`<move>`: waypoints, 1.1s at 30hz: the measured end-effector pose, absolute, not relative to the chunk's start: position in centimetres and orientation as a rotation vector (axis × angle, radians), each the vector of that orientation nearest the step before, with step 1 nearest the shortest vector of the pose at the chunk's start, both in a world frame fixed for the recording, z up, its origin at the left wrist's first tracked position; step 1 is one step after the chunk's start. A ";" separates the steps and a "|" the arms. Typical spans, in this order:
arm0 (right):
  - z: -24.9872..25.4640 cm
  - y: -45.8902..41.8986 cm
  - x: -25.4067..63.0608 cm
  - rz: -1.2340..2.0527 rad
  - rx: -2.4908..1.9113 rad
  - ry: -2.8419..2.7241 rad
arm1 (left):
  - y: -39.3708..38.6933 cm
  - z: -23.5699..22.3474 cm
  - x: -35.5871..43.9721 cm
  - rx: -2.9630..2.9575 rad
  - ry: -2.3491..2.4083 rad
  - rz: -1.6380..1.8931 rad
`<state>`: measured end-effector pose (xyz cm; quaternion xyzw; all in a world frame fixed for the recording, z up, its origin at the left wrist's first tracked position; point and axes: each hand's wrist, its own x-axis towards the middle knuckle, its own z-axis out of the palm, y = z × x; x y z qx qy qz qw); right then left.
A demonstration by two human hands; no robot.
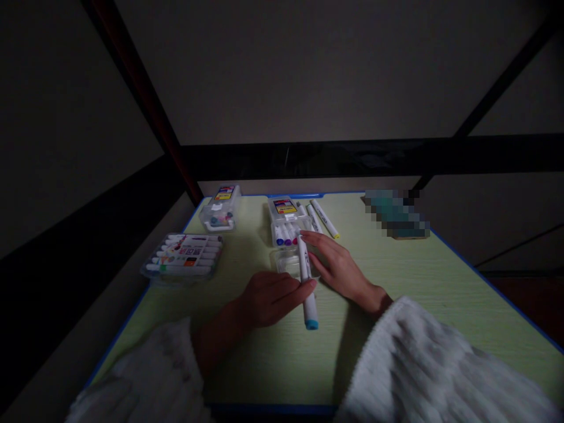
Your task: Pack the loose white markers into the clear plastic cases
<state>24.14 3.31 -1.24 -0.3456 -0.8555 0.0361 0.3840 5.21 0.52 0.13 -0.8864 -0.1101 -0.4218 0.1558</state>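
Note:
A white marker (305,270) with a light-blue end points toward me over the table. My left hand (273,298) is closed on its lower half, thumb laid across the barrel. At the far end of the same marker is my right hand (341,265), index fingertip on the tip and thumb by the side; the fingers are partly curled. Just beyond stands a clear plastic case (269,220) with a yellow-and-blue label, holding several markers with blue, purple and red ends. Its clear open part (286,262) lies in front, partly hidden by the marker and my hands.
Two loose white markers, one yellow-ended (325,218) and one beside it (314,218), lie right of the case. A second clear case (220,210) and a flat marker pack (185,255) are at left. A pixelated object (396,216) lies at right. The table (423,294) has blue edges.

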 end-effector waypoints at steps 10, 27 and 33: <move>-1.4 3.5 24.1 0.073 -0.899 -2.207 | 0.7 -0.1 5.3 -2.530 -0.347 -1.209; -1.1 3.3 24.0 0.119 -0.915 -2.221 | 0.8 0.2 5.5 -2.520 -0.493 -1.224; -1.0 3.3 24.0 0.106 -0.906 -2.221 | 0.7 0.5 5.5 -2.536 -0.521 -1.211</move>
